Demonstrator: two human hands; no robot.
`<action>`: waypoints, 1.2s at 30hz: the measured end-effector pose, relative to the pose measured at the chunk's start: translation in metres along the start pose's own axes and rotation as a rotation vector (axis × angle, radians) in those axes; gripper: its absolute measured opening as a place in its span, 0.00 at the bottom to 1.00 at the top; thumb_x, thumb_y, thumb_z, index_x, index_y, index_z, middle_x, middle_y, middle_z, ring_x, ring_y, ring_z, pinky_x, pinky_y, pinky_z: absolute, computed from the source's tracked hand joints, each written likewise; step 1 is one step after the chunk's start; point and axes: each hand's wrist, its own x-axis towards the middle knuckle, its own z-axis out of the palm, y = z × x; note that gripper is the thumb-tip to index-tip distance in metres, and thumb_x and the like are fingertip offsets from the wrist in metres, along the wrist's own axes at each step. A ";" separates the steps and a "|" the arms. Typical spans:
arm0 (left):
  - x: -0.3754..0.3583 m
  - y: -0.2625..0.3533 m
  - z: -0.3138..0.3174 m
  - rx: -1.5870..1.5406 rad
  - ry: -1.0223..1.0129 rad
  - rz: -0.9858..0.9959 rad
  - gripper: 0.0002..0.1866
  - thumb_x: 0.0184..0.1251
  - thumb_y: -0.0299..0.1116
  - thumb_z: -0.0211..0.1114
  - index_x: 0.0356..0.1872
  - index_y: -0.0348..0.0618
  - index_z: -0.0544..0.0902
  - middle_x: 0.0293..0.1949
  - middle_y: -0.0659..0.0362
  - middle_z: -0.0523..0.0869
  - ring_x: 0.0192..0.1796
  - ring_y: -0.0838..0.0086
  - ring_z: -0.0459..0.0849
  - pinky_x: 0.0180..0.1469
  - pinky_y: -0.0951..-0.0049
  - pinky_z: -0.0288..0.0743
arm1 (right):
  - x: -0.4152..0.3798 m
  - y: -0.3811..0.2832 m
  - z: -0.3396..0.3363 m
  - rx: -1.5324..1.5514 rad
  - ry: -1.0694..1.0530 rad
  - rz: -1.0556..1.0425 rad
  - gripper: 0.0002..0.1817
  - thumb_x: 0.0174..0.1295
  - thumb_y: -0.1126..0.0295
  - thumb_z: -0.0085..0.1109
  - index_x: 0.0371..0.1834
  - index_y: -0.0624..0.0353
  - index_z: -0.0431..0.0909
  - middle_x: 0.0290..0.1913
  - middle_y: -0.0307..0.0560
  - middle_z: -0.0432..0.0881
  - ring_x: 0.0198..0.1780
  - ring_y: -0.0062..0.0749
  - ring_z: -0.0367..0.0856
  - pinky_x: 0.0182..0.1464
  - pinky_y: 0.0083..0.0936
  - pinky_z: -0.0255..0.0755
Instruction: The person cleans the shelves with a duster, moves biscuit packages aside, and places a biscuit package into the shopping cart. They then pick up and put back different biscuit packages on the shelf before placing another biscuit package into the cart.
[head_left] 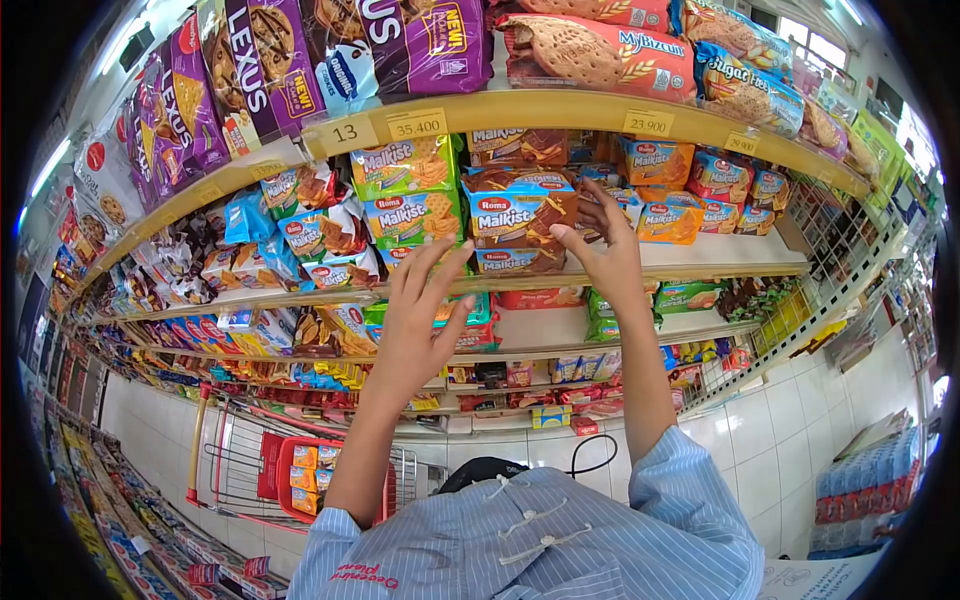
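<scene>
This is a shop. Long yellow-edged shelves (560,108) are packed with bright packets of biscuits (412,190), and small yellow price tags (417,124) hang on the edges (one says 35.400). A red wire shopping trolley (262,470) stands on the white tiled floor (790,450).

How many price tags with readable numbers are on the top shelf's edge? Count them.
3: the 13 tag at left, the 35.400 tag beside it, the 23.900 tag further right. Other tags are unreadable.
</scene>
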 end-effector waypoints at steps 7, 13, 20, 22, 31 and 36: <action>0.023 -0.001 0.022 0.270 -0.002 0.006 0.30 0.63 0.33 0.66 0.68 0.55 0.73 0.68 0.60 0.72 0.60 0.58 0.68 0.64 0.58 0.59 | -0.002 -0.001 0.006 -0.042 0.057 -0.010 0.38 0.57 0.61 0.73 0.66 0.69 0.67 0.55 0.58 0.81 0.56 0.37 0.80 0.59 0.32 0.73; 0.019 -0.004 0.033 0.362 0.025 -0.009 0.30 0.62 0.35 0.67 0.68 0.57 0.74 0.67 0.63 0.73 0.56 0.60 0.68 0.63 0.58 0.58 | -0.008 0.005 0.014 0.017 0.099 -0.034 0.34 0.59 0.64 0.71 0.65 0.70 0.68 0.57 0.61 0.79 0.59 0.39 0.79 0.61 0.31 0.71; -0.009 0.005 0.015 0.206 -0.024 -0.060 0.31 0.62 0.36 0.67 0.69 0.54 0.72 0.72 0.52 0.63 0.63 0.55 0.64 0.68 0.56 0.54 | -0.023 0.001 0.013 -0.066 0.162 -0.038 0.33 0.60 0.66 0.69 0.66 0.69 0.67 0.63 0.60 0.76 0.64 0.42 0.75 0.67 0.34 0.65; -0.046 0.000 0.010 0.117 -0.027 -0.149 0.31 0.62 0.35 0.67 0.68 0.52 0.73 0.71 0.50 0.63 0.66 0.54 0.63 0.68 0.56 0.54 | -0.035 -0.004 0.015 -0.109 0.195 -0.043 0.31 0.61 0.67 0.68 0.66 0.69 0.68 0.63 0.58 0.76 0.66 0.42 0.73 0.68 0.34 0.63; -0.354 -0.024 0.028 0.118 -0.097 -0.952 0.26 0.58 0.36 0.68 0.60 0.49 0.78 0.63 0.44 0.69 0.65 0.48 0.66 0.67 0.52 0.59 | -0.152 0.015 0.095 0.170 -0.182 0.146 0.15 0.61 0.72 0.65 0.50 0.66 0.79 0.32 0.47 0.82 0.33 0.31 0.80 0.37 0.26 0.74; -0.435 0.030 0.002 0.233 0.034 -1.234 0.25 0.58 0.35 0.67 0.59 0.48 0.77 0.63 0.43 0.70 0.65 0.46 0.68 0.67 0.54 0.63 | -0.203 0.017 0.194 0.223 -0.981 0.258 0.12 0.64 0.69 0.63 0.48 0.62 0.81 0.34 0.45 0.83 0.34 0.23 0.79 0.40 0.21 0.73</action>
